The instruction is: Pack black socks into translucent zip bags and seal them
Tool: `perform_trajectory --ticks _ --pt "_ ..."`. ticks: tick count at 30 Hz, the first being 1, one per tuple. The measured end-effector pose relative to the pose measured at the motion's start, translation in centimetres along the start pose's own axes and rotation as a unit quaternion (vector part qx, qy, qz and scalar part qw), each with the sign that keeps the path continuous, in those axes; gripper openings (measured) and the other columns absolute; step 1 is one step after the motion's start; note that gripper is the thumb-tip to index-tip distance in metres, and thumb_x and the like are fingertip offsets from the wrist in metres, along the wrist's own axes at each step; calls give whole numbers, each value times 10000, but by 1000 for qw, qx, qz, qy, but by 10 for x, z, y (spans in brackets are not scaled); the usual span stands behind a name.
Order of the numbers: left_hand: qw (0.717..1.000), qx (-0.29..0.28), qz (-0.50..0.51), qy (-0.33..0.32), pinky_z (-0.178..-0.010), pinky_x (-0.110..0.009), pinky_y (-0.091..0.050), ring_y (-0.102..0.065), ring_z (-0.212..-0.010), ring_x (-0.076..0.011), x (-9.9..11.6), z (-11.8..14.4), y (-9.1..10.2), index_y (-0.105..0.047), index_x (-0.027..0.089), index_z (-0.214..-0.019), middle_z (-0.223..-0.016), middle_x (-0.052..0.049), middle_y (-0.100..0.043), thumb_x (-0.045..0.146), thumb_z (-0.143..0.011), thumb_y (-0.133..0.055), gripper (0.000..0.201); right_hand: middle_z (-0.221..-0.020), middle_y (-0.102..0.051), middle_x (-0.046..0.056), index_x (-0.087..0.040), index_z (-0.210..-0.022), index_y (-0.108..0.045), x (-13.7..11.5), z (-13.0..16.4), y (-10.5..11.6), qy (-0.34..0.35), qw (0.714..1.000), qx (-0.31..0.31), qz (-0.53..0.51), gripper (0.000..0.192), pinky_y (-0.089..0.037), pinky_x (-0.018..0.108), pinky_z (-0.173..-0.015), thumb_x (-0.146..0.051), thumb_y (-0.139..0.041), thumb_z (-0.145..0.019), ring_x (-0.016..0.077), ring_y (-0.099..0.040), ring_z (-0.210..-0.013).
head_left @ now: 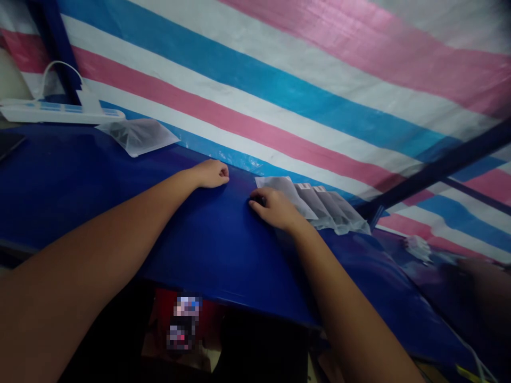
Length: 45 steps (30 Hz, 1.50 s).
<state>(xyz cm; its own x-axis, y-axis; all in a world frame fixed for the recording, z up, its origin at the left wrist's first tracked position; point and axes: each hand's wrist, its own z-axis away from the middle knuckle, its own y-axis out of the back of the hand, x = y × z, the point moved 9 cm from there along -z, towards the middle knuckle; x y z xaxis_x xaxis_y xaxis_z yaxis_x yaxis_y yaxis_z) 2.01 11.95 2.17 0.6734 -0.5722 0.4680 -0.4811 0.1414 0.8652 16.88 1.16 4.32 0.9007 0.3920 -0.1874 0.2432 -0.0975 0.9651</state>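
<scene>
- White power strip [56, 111] at far left, on the back edge of the blue table [120, 186].
- Clear plastic bag [138, 135] just beside it, lying flat.
- Left hand [211, 174] curled into a loose fist, resting on the table, holding nothing visible.
- Right hand [275, 210] palm down, fingers bent, pressing on the near end of a fanned row of small clear bags [327, 210] by the striped tarp [299, 80].

I can read no text here: the bags [319, 205] just beside my right hand [275, 210] show only blurred strips, and the box [183, 324] under the worktop [120, 186] is illegible.
</scene>
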Motion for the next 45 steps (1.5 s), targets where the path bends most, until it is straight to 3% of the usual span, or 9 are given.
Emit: perform_trajectory --ticks 17,31,36,39,40,42,44,45 --pt "1000 10 -1 6 -675 -284 -447 -660 -808 -185 -2 -1 -1 -727 231 -967 -961 -34 -751 379 -816 -610 242 -1050 -738 104 -185 -1084 -720 0 0 -2 1 1000 -9 5 270 -489 374 -802 -306 -542 -921 247 -671 -918" --pt "999 2 -38 32 -623 -287 -443 -663 -780 -190 2 -6 -6 -667 243 -952 -961 -30 -741 371 -851 -588 181 -1025 -733 90 -212 -1068 -717 -5 1 1 15 999 27 -13 226 -496 402 -881 -272 -572 -906 255 -662 -962" --pt "998 -4 -59 -21 -693 -273 -487 -669 -802 -169 5 -5 12 -690 256 -935 -931 -3 -740 331 -869 -585 145 -1052 -720 87 -219 -1077 -714 -8 3 0 8 999 43 -15 228 -501 413 -900 -262 -564 -910 255 -658 -988" --pt "989 100 -112 1 -972 -371 -459 -608 -1125 -249 -25 9 60 -684 216 -1030 -1161 -82 -697 282 -910 -508 224 -1068 -716 88 -219 -1080 -711 -10 2 -2 7 999 47 -20 229 -503 417 -914 -260 -557 -915 255 -658 -1002" --pt "967 190 -166 40 -1038 -402 -428 -565 -1207 -270 -43 19 87 -685 217 -1052 -1230 -89 -669 304 -906 -509 244 -1076 -714 89 -218 -1085 -709 -11 2 -2 9 999 47 -23 232 -503 418 -920 -261 -552 -919 254 -656 -1007" --pt "934 269 -194 132 -1103 -593 -320 -393 -1366 -425 -89 41 123 -643 137 -1198 -1449 -213 -498 398 -890 -549 414 -1097 -708 93 -214 -1099 -704 -13 1 -3 11 998 48 -27 241 -504 422 -935 -268 -541 -930 253 -652 -1022" --pt "896 272 -214 277 -1089 -661 -294 -305 -1407 -503 -143 64 142 -603 171 -1298 -1510 -225 -431 625 -802 -620 672 -1121 -699 100 -207 -1120 -697 -16 1 -4 11 998 49 -31 253 -503 428 -956 -275 -533 -940 254 -648 -1042" --pt "890 255 -208 316 -1082 -670 -290 -324 -1393 -514 -162 71 145 -563 197 -1360 -1489 -222 -456 706 -776 -604 776 -1129 -696 103 -205 -1127 -695 -17 1 -5 11 998 49 -33 257 -504 431 -963 -278 -531 -943 254 -647 -1048"
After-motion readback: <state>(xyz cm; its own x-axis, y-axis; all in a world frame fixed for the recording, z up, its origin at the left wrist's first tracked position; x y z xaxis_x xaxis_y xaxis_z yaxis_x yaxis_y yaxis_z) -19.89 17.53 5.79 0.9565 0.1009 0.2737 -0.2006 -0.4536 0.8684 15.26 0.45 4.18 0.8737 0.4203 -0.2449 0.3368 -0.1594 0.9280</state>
